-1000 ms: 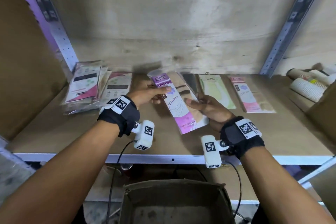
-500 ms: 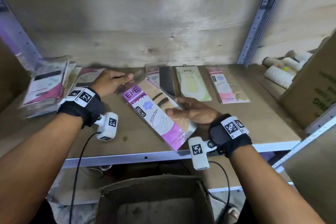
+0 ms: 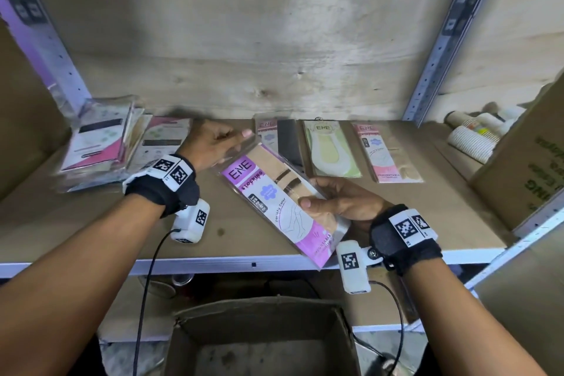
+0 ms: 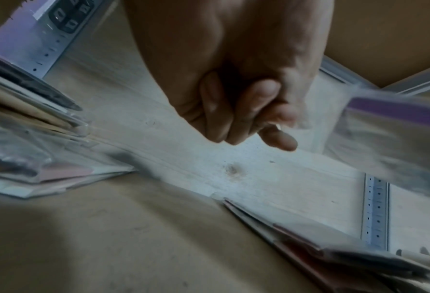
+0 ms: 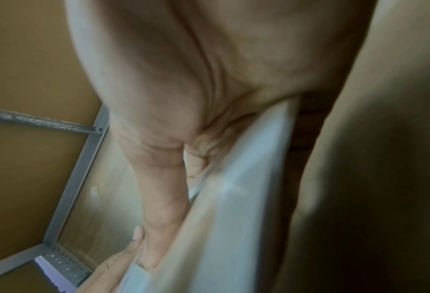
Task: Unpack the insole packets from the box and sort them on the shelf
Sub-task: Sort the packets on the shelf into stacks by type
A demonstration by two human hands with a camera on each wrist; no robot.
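— What does the packet in the hands say?

— The clear plastic packet with the purple and white card [image 3: 282, 206] reads "ENE" at the top, then "STOCKING" on a pink band and "Variety Color" along the side. A beige piece with dark bands shows through the film beside the card.

— Who holds it?

— The right hand [image 3: 341, 203] grips its near right edge, thumb on top and fingers beneath, so it hangs tilted above the front of the brown wooden shelf [image 3: 91, 223]. The left hand [image 3: 213, 145] is at the packet's far left corner with curled fingers; the left wrist view is blurred, so I cannot tell whether it pinches the film or has let go.

— And the others?

— Three lie flat in a row at the far side: one with a dark insert [image 3: 282, 139], a pale green "ENE" packet [image 3: 331, 149] and a pink "ENE" packet [image 3: 387, 152]. A stack of pink and white packets [image 3: 100, 146] sits far left, its print too blurred to read.

— The box?

— The open brown cardboard box [image 3: 262, 342] stands below the shelf edge, near the person. Paper cups [image 3: 471, 143] lie on their sides far right.
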